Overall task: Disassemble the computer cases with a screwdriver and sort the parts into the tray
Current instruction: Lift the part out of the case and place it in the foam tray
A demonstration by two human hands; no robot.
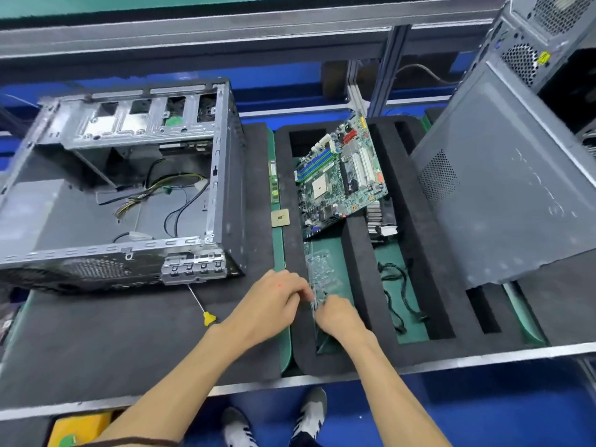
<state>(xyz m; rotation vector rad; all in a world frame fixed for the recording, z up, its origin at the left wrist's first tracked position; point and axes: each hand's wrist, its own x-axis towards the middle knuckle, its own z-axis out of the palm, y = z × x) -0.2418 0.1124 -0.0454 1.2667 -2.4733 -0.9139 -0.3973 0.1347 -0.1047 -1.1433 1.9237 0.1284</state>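
— Watch it: both hands are at the lower centre, left hand [274, 301] and right hand [335, 314] pinching that small circuit card [321, 279] over the foam tray [290, 188]. My guess is it could snag on the foam edge or flex if pushed.

— And the screwdriver [203, 309]?

— Lying just left of the hands, nobody holding it. Further up, the motherboard [342, 175] leans tilted in its slot; the gutted computer case [122, 175] sits open at upper left, cables loose inside.

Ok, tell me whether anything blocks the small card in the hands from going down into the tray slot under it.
Nothing visible does. The small card, held by both the left hand and right hand, sits over bare green floor; the motherboard lies farther back in that slot.
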